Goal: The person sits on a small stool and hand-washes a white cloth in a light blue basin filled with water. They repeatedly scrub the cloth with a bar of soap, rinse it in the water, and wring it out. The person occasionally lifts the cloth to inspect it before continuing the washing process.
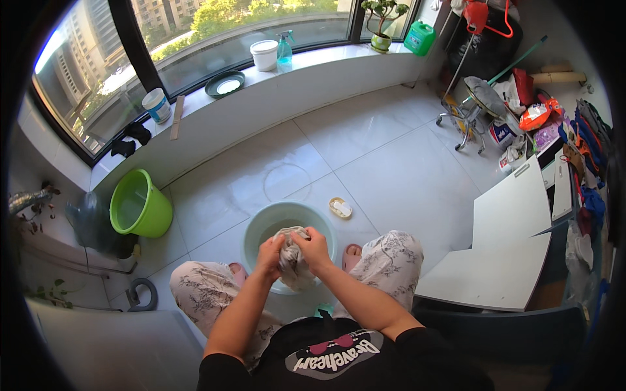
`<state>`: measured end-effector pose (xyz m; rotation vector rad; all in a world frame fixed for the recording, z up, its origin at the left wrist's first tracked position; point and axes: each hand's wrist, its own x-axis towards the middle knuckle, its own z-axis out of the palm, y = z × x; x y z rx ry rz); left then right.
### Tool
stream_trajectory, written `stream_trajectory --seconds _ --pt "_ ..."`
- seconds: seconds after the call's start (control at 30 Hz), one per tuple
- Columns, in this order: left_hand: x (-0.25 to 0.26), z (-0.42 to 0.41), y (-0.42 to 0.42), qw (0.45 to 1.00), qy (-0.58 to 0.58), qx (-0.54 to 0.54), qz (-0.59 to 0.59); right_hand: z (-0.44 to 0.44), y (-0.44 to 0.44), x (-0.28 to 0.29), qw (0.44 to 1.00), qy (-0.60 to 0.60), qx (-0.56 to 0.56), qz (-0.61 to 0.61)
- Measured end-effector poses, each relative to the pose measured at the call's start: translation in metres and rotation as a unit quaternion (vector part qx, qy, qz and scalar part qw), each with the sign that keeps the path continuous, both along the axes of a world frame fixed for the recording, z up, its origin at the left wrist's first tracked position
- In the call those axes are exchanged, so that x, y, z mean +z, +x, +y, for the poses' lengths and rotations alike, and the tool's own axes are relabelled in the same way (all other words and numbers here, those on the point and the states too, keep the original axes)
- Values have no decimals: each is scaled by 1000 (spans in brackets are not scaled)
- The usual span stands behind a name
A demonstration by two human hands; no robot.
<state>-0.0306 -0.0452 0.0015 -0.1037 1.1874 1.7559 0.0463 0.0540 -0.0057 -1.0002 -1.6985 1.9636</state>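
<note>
Between my knees a pale blue plastic basin (254,225) stands on the tiled floor, with greyish water in it. Above it I grip a bunched, off-white wet-looking cloth (293,264) in both hands. My left hand (269,256) has the left side of the cloth, and my right hand (313,248) pinches its upper right edge. The two hands are close together, and the cloth's lower folds hang over the near part of the basin. Just beyond the basin's right rim lies an oval soap dish (336,204) with a white bar of soap (342,209) in it.
A green bucket (142,205) stands at the left, near the window ledge (313,68). White cabinet panels (494,273) lie at the right. Farther back are a wheeled stool (469,107) and piled bags (538,115). A grey curved hose (144,295) rests at the lower left.
</note>
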Motion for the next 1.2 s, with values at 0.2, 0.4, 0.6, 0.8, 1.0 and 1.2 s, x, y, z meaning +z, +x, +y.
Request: stream_trajectory --seconds 0.2,0.4,0.6,0.8,1.0,1.2 --pt "16 3 -23 999 -16 -32 5 9 -12 18 949 -271 -68 146" --pt "-1 2 -20 996 -37 74 -39 -3 -14 15 966 -219 7 136" --pt "-11 4 0 993 20 68 -96 -14 -11 14 939 331 85 -31" --pt "10 6 16 994 49 7 -97 5 -34 -42 992 56 91 66" --pt "-1 6 1 991 61 70 -92 -27 -20 -35 966 167 194 36" --pt "-6 6 7 997 29 58 -44 -28 -33 -38 992 22 124 -4"
